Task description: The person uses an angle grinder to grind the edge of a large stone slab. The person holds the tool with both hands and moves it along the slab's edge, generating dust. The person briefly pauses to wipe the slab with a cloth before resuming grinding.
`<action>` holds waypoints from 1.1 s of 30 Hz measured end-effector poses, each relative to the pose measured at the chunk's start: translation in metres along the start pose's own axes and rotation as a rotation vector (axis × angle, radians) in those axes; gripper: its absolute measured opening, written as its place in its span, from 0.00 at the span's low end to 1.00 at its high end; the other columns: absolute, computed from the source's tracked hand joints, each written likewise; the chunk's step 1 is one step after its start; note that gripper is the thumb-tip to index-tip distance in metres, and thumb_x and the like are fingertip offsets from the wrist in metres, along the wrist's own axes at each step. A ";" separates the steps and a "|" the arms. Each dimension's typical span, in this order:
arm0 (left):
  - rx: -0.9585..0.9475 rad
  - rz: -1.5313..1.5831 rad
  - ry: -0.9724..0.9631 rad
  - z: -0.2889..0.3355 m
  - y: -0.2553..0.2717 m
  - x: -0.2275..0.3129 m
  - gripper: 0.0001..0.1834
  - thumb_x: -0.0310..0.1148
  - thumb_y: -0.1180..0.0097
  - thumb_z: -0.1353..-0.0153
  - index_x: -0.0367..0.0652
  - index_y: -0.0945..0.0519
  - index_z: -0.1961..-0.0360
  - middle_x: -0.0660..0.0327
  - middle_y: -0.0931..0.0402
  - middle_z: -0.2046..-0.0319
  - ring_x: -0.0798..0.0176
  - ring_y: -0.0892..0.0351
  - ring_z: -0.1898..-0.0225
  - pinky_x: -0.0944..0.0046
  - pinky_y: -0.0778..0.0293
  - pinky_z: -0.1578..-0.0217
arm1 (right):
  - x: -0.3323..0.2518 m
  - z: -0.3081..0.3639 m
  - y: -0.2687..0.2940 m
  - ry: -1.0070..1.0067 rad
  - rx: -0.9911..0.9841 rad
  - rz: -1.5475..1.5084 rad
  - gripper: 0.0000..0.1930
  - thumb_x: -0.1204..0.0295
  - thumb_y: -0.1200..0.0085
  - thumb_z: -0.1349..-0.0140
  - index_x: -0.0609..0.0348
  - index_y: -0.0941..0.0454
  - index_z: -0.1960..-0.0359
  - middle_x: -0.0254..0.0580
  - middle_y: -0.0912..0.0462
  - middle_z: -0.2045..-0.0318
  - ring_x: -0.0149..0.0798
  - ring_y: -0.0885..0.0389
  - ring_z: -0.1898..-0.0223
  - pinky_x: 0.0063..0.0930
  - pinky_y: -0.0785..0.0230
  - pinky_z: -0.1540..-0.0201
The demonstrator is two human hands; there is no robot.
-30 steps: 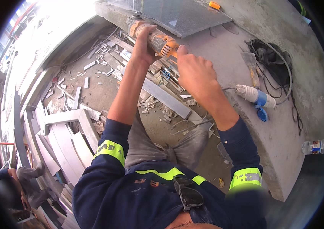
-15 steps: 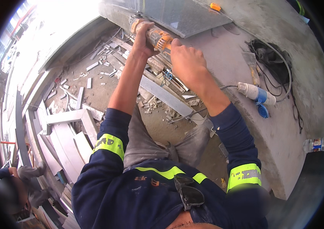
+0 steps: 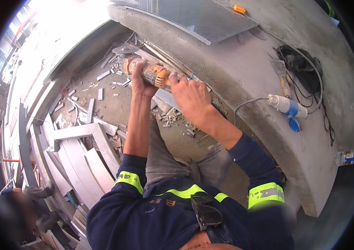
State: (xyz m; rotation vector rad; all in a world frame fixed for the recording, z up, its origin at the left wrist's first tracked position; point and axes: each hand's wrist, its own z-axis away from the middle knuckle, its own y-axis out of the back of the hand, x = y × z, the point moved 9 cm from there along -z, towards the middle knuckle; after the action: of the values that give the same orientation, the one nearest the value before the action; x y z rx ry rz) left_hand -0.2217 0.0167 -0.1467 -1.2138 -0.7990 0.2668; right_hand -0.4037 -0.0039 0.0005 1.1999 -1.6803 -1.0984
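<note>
An orange angle grinder (image 3: 157, 75) is held in both hands, tilted across the space in front of me. Around the front of its body wraps my left hand (image 3: 142, 81), near the grey disc (image 3: 125, 49) at its far left end. My right hand (image 3: 188, 92) grips the rear of the tool. The disc hangs over the debris-strewn floor, apart from the grey stone slab (image 3: 193, 18) that lies on the concrete ledge (image 3: 264, 79) beyond.
On the ledge to the right lie a white-and-blue cable connector (image 3: 287, 106), a scraper-like tool (image 3: 283, 79), a black bag (image 3: 300, 62) and a plastic bottle (image 3: 349, 157). An orange object (image 3: 239, 8) rests by the slab. Panels (image 3: 79, 162) and another person (image 3: 22, 208) are at left.
Both hands have brought the angle grinder down and to the left, away from the slab's edge. Its disc now shows fully over the floor.
</note>
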 end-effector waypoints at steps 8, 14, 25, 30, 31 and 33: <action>0.194 -0.115 -0.100 -0.057 0.126 0.051 0.20 0.36 0.31 0.43 0.47 0.19 0.49 0.54 0.15 0.53 0.50 0.12 0.52 0.46 0.13 0.43 | -0.033 0.124 -0.071 0.066 -0.044 -0.854 0.20 0.71 0.36 0.36 0.56 0.20 0.42 0.53 0.13 0.65 0.55 0.09 0.58 0.51 0.17 0.54; 0.314 -0.067 0.045 -0.098 0.158 0.022 0.30 0.39 0.30 0.48 0.46 0.19 0.42 0.54 0.17 0.45 0.47 0.21 0.39 0.26 0.34 0.28 | -0.023 0.268 -0.326 -0.331 -1.006 -0.821 0.34 0.59 0.30 0.39 0.61 0.24 0.34 0.65 0.13 0.43 0.65 0.14 0.40 0.55 0.20 0.39; 0.351 -0.041 -0.055 -0.103 0.188 0.007 0.08 0.36 0.32 0.40 0.57 0.19 0.62 0.66 0.18 0.67 0.60 0.15 0.66 0.46 0.12 0.58 | -0.123 0.292 -0.383 -0.152 -1.317 -0.789 0.40 0.73 0.35 0.40 0.41 0.30 0.22 0.63 0.11 0.46 0.64 0.12 0.42 0.56 0.18 0.41; 0.350 -0.166 -0.204 -0.063 0.178 0.010 0.08 0.32 0.34 0.40 0.60 0.21 0.64 0.71 0.26 0.72 0.64 0.21 0.70 0.61 0.15 0.64 | -0.065 0.348 -0.366 -0.332 -1.322 -0.856 0.40 0.79 0.41 0.41 0.46 0.32 0.23 0.64 0.10 0.49 0.69 0.13 0.45 0.62 0.20 0.43; 0.431 -0.193 -0.245 -0.055 0.185 0.013 0.08 0.33 0.34 0.39 0.60 0.21 0.63 0.72 0.27 0.72 0.64 0.21 0.71 0.61 0.15 0.64 | -0.062 0.360 -0.363 -0.353 -1.336 -0.860 0.40 0.80 0.42 0.41 0.46 0.32 0.23 0.64 0.10 0.50 0.69 0.13 0.45 0.63 0.20 0.42; 0.378 -0.320 -0.360 -0.051 0.181 0.020 0.08 0.35 0.33 0.38 0.57 0.20 0.61 0.70 0.26 0.73 0.62 0.22 0.72 0.58 0.14 0.62 | -0.062 0.372 -0.359 -0.296 -1.338 -0.886 0.40 0.81 0.43 0.41 0.46 0.32 0.23 0.64 0.10 0.51 0.69 0.13 0.45 0.63 0.21 0.43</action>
State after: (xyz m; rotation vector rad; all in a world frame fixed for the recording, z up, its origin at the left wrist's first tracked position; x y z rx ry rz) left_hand -0.1329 0.0560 -0.3087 -0.6766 -1.1809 0.3590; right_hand -0.6299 0.0664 -0.4636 0.7857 -0.1597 -2.4210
